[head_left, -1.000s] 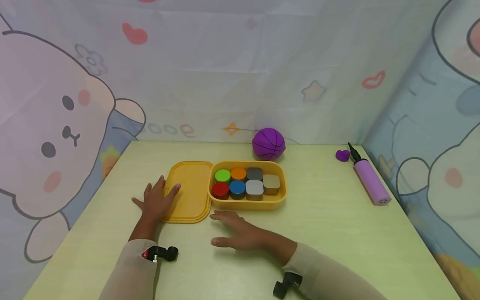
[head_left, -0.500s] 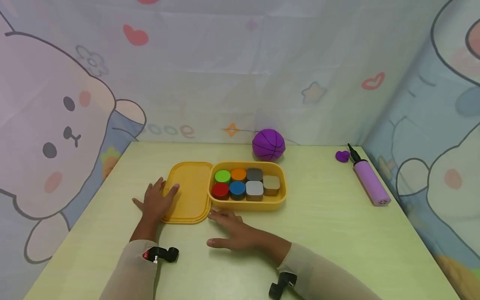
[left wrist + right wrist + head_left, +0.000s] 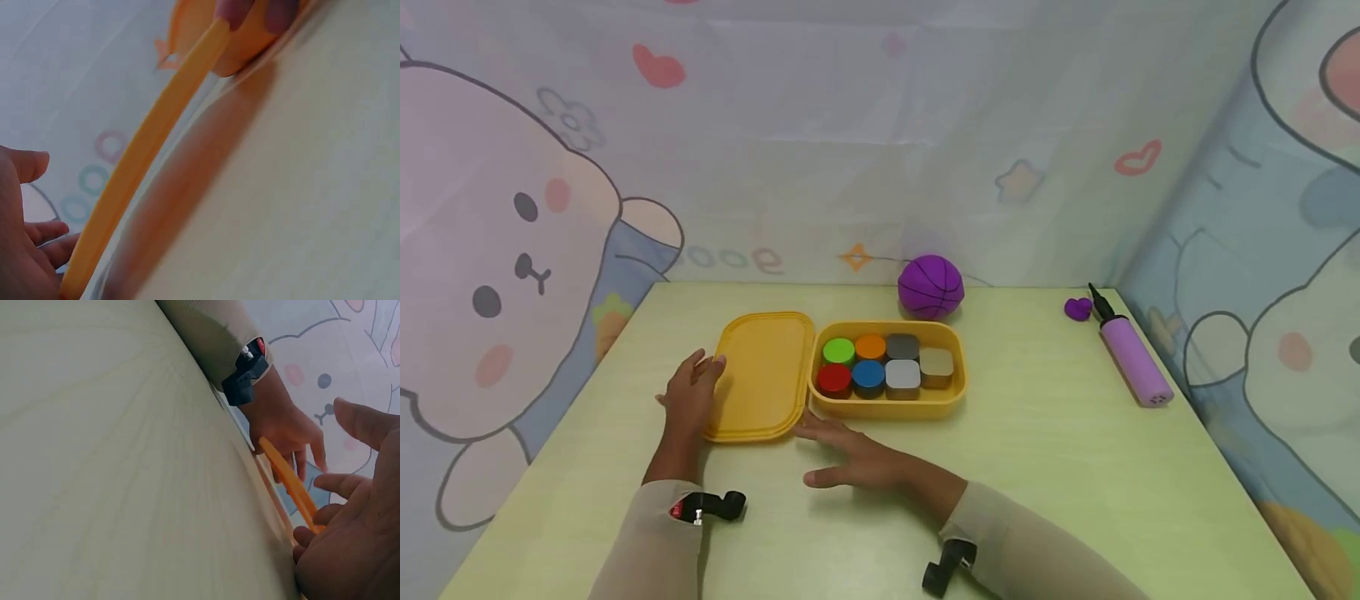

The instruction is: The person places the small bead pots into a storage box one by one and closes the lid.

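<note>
1. We find the lid left of the table's centre, its right edge against the box. In the left wrist view its left edge is raised off the surface.
2. The left hand is at the lid's left edge, fingers curled against the rim. In the right wrist view this hand has fingers on both sides of the lid, so we record it as gripping the rim.
3. The right hand lies flat near the table's front edge, fingers straight and spread, the fingertips at the lid's front right corner. It grips nothing. We cannot tell whether the fingertips are under the lid or merely touching it.
4. The box sits at the table's centre and holds eight blocks in two rows: green, orange, dark grey and tan behind; red, blue and light grey in front.
5. A ball rests at the back edge, just behind the box.
6. A pump lies along the right edge, with a small purple heart beside its nozzle near the back right corner.
</note>
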`<state>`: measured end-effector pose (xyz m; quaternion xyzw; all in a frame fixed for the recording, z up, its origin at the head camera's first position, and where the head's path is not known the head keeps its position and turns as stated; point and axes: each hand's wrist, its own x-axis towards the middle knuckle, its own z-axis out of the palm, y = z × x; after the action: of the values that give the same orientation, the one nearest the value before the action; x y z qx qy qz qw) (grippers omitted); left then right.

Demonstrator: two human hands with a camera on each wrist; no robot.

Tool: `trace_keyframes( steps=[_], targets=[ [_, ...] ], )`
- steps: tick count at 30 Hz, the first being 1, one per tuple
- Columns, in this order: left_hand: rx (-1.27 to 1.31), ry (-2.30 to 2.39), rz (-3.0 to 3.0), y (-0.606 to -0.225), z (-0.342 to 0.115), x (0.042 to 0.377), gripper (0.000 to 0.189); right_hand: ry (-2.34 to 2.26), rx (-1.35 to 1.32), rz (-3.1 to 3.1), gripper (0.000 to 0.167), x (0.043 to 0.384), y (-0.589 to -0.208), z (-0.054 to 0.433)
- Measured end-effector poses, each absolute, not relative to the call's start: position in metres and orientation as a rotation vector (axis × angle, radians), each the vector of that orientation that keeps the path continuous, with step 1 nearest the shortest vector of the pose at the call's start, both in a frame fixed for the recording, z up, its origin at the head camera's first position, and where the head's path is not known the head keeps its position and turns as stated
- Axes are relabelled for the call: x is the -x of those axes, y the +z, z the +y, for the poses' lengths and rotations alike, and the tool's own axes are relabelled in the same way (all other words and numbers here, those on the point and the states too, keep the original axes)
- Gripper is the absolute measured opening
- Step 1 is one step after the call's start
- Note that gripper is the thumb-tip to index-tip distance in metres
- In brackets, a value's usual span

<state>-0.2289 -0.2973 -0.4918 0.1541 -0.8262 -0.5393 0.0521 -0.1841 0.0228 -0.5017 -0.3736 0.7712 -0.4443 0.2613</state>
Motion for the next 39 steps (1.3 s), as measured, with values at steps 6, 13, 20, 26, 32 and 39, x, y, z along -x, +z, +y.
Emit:
trace_keyframes(
  steps=[6,13,20,26,32,39],
  targets=[
    [-0.515,-1.993,-2.194,-0.49,-0.313,0.229,0.072,-1.271,1.122,1.96,0.077,0.179,-0.503,0.019],
    [-0.322,-2.297,-1.826,-0.479,-0.302,0.226,0.064,-1.378,1.172,1.891,0.088,0.173,-0.495,0.021],
    [-0.178,-2.377,-1.632,-0.468,-0.272,0.219,0.057,-1.549,1.098,1.902,0.108,0.17,-0.479,0.03],
    [-0.073,-2.358,-1.731,-0.461,-0.237,0.211,0.06,-1.651,0.968,1.998,0.115,0.175,-0.465,0.043],
    [-0.03,-2.388,-1.787,-0.449,-0.193,0.199,0.073,-1.861,0.774,1.867,0.118,0.181,-0.456,0.057],
    [-0.222,-2.226,-1.822,-0.446,-0.134,0.193,0.073,-2.099,0.655,1.821,0.134,0.185,-0.447,0.063]
  ],
)
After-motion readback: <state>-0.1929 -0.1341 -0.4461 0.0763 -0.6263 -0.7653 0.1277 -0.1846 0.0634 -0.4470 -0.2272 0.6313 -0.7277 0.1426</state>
